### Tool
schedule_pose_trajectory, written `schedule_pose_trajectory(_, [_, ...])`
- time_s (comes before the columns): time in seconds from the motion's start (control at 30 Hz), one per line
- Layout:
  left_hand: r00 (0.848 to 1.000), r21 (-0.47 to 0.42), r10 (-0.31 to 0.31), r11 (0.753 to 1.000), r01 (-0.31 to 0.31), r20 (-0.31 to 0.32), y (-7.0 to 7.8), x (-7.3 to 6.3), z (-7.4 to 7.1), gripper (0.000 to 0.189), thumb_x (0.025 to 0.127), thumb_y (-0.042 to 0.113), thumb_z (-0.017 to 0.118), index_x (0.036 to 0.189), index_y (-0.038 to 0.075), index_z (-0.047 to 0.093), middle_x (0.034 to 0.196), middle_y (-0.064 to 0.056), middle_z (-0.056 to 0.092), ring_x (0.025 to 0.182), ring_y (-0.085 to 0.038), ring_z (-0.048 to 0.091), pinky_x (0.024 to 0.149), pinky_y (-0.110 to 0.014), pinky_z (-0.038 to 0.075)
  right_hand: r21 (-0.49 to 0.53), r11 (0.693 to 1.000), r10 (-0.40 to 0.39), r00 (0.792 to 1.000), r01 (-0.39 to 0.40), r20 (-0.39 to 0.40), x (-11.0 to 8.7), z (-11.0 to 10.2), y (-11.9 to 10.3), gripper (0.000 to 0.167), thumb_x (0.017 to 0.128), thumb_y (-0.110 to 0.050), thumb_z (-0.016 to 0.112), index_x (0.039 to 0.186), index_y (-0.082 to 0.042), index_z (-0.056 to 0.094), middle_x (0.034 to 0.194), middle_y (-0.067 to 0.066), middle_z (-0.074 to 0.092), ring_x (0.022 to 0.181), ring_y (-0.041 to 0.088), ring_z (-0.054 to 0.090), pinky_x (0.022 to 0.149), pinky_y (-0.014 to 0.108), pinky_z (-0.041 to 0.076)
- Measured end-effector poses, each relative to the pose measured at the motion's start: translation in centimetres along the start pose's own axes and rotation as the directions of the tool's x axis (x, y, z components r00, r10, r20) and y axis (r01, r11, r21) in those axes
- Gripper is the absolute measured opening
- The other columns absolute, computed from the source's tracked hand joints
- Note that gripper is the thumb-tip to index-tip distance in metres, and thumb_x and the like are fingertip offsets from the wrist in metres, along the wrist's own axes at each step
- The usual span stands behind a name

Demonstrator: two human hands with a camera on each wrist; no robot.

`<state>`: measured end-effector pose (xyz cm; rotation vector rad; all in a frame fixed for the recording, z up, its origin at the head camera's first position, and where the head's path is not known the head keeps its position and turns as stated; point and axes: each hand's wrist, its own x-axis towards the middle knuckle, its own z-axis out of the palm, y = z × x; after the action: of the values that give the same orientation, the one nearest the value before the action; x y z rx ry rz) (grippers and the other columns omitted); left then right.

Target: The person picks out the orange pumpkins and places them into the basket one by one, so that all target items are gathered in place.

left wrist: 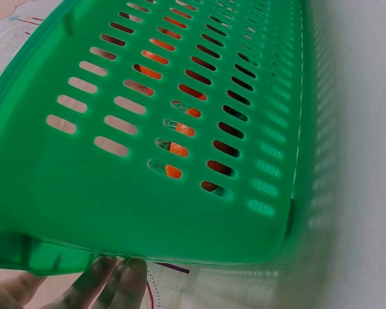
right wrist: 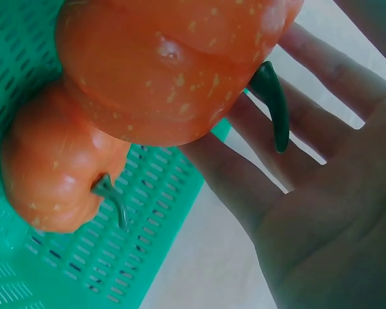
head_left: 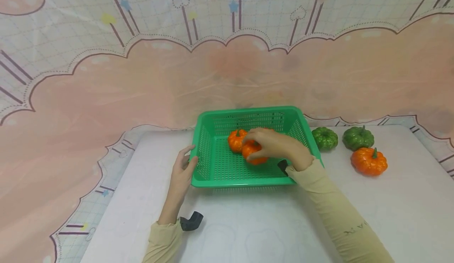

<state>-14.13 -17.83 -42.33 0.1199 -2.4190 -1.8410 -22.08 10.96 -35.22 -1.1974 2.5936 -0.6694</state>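
Observation:
My right hand [head_left: 271, 143] reaches into the green plastic basket [head_left: 241, 182] and holds an orange pumpkin [head_left: 253, 153] between thumb and fingers. In the right wrist view the pumpkin [right wrist: 161, 71] has its green stem turned toward the palm, with the fingers spread around that side. A second orange pumpkin [head_left: 235, 140] sits just left of it in the basket. Part of another orange one shows behind the hand. At the basket's left side, my left hand [head_left: 183, 170] has its fingertips right at the rim, seen close up as fingers [left wrist: 132, 283] in the left wrist view.
Right of the basket, two green pumpkins [head_left: 358, 138] and an orange pumpkin [head_left: 369, 162] lie on the white table [head_left: 241, 223]. A patterned cloth [head_left: 227, 70] with pink cloud shapes rises behind the table. Dark wrist mounts [head_left: 191, 221] stick out from the sleeves.

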Motion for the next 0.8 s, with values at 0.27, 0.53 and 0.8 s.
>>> schedule_pose_trajectory(0.27, [1.000,-0.002,0.009,1.000,-0.009,0.001,0.0,0.0,0.0,0.045,0.105,0.029,0.050,0.148,0.018,0.041,0.131,-0.020,0.058,0.116,-0.035,0.063,0.089,-0.043,0.058,0.003,1.000,-0.018,0.999,0.018,0.030,0.9,0.3,-0.5,0.044,0.088,-0.025,0.078,0.126,-0.005,0.066,0.127,0.007,0.064,0.116,0.023,0.059,0.098,0.036,0.051])
schedule_pose_trajectory(0.53, [1.000,0.002,0.002,1.000,-0.002,0.004,0.1,0.0,0.0,0.046,0.105,0.031,0.050,0.148,0.019,0.041,0.131,-0.020,0.058,0.115,-0.035,0.064,0.088,-0.040,0.058,-0.016,1.000,-0.020,0.998,0.021,0.057,1.5,0.8,-0.5,0.040,0.087,-0.024,0.078,0.122,-0.007,0.067,0.119,0.004,0.066,0.109,0.019,0.058,0.094,0.033,0.050])
schedule_pose_trajectory(0.8, [1.000,0.002,-0.002,1.000,0.002,0.007,0.1,0.0,0.0,0.045,0.105,0.030,0.050,0.148,0.019,0.041,0.131,-0.020,0.058,0.115,-0.035,0.063,0.086,-0.036,0.059,-0.036,0.998,-0.042,0.995,0.045,0.086,1.8,1.0,-0.4,0.042,0.087,-0.022,0.079,0.123,-0.005,0.066,0.125,0.006,0.064,0.118,0.022,0.056,0.100,0.035,0.048])
